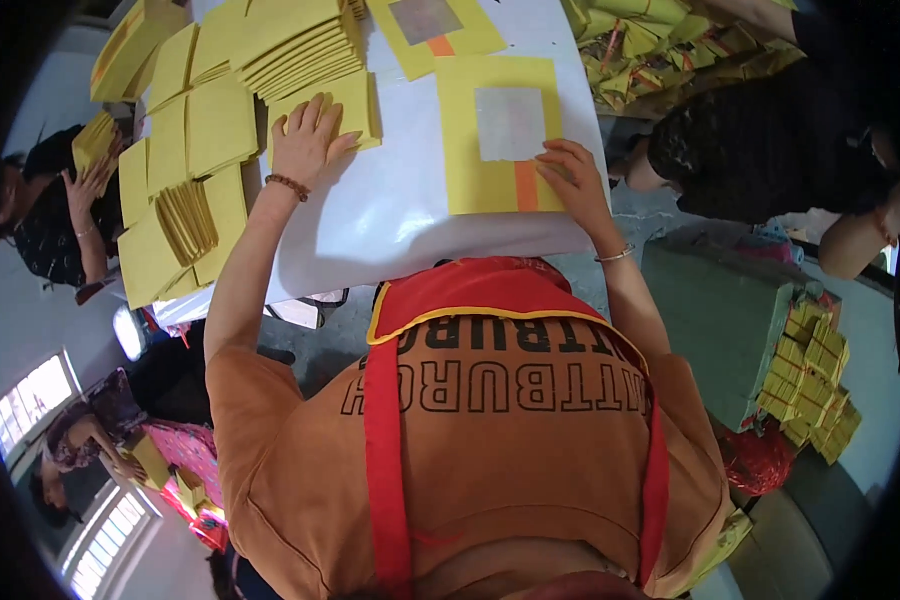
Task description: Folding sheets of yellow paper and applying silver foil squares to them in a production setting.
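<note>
My left hand [308, 142] lies with fingers spread on a short stack of folded yellow paper [362, 108]. Just behind it leans a fanned row of folded yellow papers [300, 58]. My right hand [576, 182] rests at the right edge of a flat yellow sheet [458, 130], its fingertips touching the paper and its fingers apart. That sheet carries a silver-grey square [511, 122] with an orange strip [526, 186] running down from it. Beyond it lies another yellow sheet [486, 32] with the same kind of square and strip.
More stacks of folded yellow paper [220, 125] cover the left of the white-covered table [400, 210]. At the left, another person's hand [88, 185] holds folded yellow paper. A dark-clothed person [770, 150] works at a yellow pile [650, 50] on the right. Below stands a green box [710, 320].
</note>
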A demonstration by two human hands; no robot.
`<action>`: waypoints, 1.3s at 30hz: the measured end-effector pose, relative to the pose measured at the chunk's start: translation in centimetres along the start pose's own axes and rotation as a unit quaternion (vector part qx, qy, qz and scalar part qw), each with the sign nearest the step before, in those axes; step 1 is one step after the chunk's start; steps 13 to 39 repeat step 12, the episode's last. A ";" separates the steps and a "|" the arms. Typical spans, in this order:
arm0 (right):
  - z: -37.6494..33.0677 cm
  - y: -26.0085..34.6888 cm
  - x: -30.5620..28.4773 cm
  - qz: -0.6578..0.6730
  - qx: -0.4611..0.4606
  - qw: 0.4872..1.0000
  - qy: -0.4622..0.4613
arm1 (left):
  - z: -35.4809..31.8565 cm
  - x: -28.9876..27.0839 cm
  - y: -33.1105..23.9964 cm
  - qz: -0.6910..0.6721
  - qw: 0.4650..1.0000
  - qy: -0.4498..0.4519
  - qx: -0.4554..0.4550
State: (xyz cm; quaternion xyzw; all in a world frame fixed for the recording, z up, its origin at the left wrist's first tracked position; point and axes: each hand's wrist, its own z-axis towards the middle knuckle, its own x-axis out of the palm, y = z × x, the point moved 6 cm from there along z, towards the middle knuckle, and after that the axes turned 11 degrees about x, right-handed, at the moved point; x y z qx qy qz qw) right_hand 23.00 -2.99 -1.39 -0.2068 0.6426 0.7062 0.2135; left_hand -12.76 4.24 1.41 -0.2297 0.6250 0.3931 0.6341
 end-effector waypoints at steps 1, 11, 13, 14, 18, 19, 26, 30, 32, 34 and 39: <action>0.0 -0.2 0.1 0.022 0.012 1.000 0.013 | 0.7 -1.7 -1.4 0.006 0.994 -0.107 0.028; -0.3 -3.3 1.2 0.240 0.108 0.962 0.078 | 4.4 -5.1 -19.1 -0.312 0.914 -0.075 0.247; -0.6 -3.6 1.1 0.241 0.112 0.961 0.076 | 4.6 -4.8 -19.2 -0.319 0.911 -0.046 0.256; -0.6 -3.6 1.1 0.241 0.112 0.961 0.076 | 4.6 -4.8 -19.2 -0.319 0.911 -0.046 0.256; -0.6 -3.6 1.1 0.241 0.112 0.961 0.076 | 4.6 -4.8 -19.2 -0.319 0.911 -0.046 0.256; -0.6 -3.6 1.1 0.241 0.112 0.961 0.076 | 4.6 -4.8 -19.2 -0.319 0.911 -0.046 0.256; -0.6 -3.6 1.1 0.241 0.112 0.961 0.076 | 4.6 -4.8 -19.2 -0.319 0.911 -0.046 0.256; -0.6 -3.6 1.1 0.241 0.112 0.961 0.076 | 4.6 -4.8 -19.2 -0.319 0.911 -0.046 0.256; -0.6 -3.6 1.1 0.241 0.112 0.961 0.076 | 4.6 -4.8 -19.2 -0.319 0.911 -0.046 0.256; -0.6 -3.6 1.1 0.241 0.112 0.961 0.076 | 4.6 -4.8 -19.2 -0.319 0.911 -0.046 0.256; -0.6 -3.6 1.1 0.241 0.112 0.961 0.076 | 4.6 -4.8 -19.2 -0.319 0.911 -0.046 0.256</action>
